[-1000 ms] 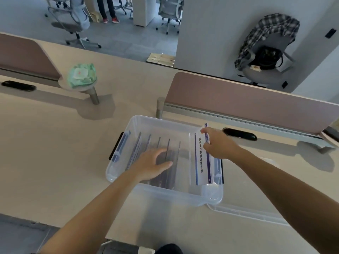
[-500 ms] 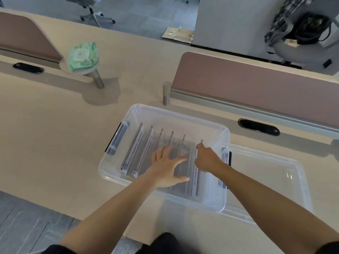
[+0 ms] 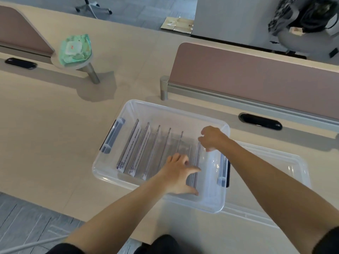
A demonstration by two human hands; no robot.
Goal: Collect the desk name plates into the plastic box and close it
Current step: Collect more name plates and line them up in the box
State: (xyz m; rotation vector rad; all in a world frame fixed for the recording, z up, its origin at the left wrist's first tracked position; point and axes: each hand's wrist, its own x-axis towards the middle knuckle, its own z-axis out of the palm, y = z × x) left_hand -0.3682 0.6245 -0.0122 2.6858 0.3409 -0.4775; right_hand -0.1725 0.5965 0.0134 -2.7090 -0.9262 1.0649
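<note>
Head view, nearest first: the left hand (image 3: 177,174) lay in the near end of the plastic box (image 3: 161,108), fingers and thumb spread wide and resting on the right-hand name plates (image 3: 146,149). Half a second earlier it had been flat over the middle of the row. The plates stood on edge side by side inside the box. The last one, held above the right side a second before, was now in the row. The right hand (image 3: 212,138) had shifted to that plate's far end. Its fingers were curled downward, but whether they pinched the plate could not be told. The lid (image 3: 286,162) lay on the desk (image 3: 45,134) just right of the box, partly under it. Farther off were a divider panel (image 3: 256,77) and a green wipes pack (image 3: 76,49).
</note>
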